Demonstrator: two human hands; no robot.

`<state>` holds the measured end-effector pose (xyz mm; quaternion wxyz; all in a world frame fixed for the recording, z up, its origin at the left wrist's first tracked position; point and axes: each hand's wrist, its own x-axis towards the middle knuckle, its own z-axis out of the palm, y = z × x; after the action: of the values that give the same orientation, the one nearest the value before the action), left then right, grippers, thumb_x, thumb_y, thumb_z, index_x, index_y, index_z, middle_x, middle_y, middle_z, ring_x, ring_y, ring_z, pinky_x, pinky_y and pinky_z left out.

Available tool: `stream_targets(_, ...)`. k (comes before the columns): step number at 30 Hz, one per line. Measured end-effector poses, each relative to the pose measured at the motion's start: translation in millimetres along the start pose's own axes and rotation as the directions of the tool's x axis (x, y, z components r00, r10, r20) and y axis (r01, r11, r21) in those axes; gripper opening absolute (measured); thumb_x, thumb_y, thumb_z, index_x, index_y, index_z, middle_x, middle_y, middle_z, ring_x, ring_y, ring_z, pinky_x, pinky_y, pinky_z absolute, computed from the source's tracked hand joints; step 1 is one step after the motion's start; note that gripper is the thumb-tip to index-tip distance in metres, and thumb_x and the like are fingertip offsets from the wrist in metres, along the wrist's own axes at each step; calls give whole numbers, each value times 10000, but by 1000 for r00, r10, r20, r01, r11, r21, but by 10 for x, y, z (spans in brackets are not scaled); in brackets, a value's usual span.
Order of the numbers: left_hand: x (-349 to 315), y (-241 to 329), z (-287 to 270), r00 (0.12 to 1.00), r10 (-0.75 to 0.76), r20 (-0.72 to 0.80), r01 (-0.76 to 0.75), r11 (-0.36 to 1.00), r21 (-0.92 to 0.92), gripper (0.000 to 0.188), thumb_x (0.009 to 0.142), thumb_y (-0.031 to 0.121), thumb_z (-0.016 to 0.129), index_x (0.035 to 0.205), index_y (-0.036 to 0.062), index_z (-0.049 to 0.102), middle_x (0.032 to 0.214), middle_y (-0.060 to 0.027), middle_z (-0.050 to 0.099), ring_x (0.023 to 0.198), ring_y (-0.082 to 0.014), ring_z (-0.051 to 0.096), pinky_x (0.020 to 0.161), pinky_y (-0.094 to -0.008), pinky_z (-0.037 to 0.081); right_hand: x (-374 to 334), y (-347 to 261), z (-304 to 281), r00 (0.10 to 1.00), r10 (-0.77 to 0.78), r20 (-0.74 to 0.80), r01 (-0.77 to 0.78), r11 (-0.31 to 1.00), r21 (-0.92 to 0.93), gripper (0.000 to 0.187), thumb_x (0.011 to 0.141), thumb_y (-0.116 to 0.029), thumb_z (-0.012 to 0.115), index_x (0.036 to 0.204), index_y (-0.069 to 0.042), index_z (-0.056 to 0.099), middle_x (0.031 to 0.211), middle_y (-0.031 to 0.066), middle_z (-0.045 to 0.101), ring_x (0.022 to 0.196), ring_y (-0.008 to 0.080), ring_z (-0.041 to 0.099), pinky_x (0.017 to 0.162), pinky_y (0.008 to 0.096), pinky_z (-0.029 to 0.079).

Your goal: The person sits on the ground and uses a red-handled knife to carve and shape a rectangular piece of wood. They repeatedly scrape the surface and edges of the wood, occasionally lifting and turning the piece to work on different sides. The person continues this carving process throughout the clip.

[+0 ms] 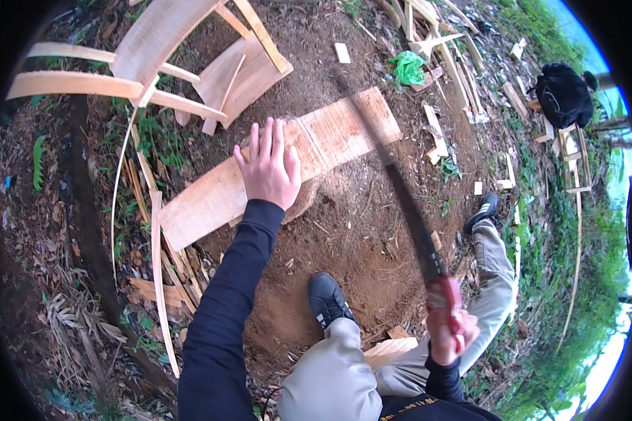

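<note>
A broad wooden plank (203, 203) lies slantwise in front of me, propped on a wooden block (303, 203) that is mostly hidden under it. My left hand (270, 165) rests flat on the plank with its fingers spread. Just right of those fingers, a line or cut (312, 140) crosses the plank. My right hand (451, 330) is wrapped round the red handle of a handsaw (409, 200). The saw's dark blade reaches up and forward past the plank's right part, its far end blurred. Whether the blade touches the wood I cannot tell.
At the upper left stands a wooden chair-like frame (154, 42). Wood strips (160, 281) lie left of the plank. Beyond the plank sits a green plastic bag (407, 69) near scrap wood. A black bag (563, 95) is at the far right. My shoe (328, 298) stands on the dirt.
</note>
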<state>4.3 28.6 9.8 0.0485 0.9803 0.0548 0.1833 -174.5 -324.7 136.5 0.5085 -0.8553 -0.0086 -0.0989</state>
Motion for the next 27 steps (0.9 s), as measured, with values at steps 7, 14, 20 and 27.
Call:
stream_targets(7,-35,19,-10,1000,-15,19,15,1000,-17,623,953,284,501,1536,104,372,1574,-79,393,1467,-295,328,1152,-624,202,337,173,-156,951,-116,-286,143,987,72,511,1006,-422,521,711,-6,483,534,100,504,483,192,513,469,302,413)
stream_targets(14,-16,13,5,1000,-8,14,9,999,-34,633,945,282,499,1534,90,374,1575,-81,390,1469,-296,320,1159,-623,189,382,178,-124,950,157,-269,-52,933,357,331,1032,-276,506,821,-31,437,569,38,403,461,117,402,437,236,309)
stream_targets(20,-29,-5,-8,1000,-12,12,12,999,-48,640,937,267,489,1536,82,364,1579,-97,378,1471,-300,316,1163,-619,181,242,131,84,971,240,-17,-176,757,629,266,968,-194,578,949,60,503,560,-6,396,426,82,342,406,244,278)
stream_targets(27,-42,-20,1,999,-31,-8,31,998,-50,624,929,250,487,1517,68,384,1562,-103,397,1464,-283,326,1163,-611,189,298,-37,341,961,246,123,-274,828,489,217,930,-149,550,869,58,569,563,30,544,445,84,467,429,249,359)
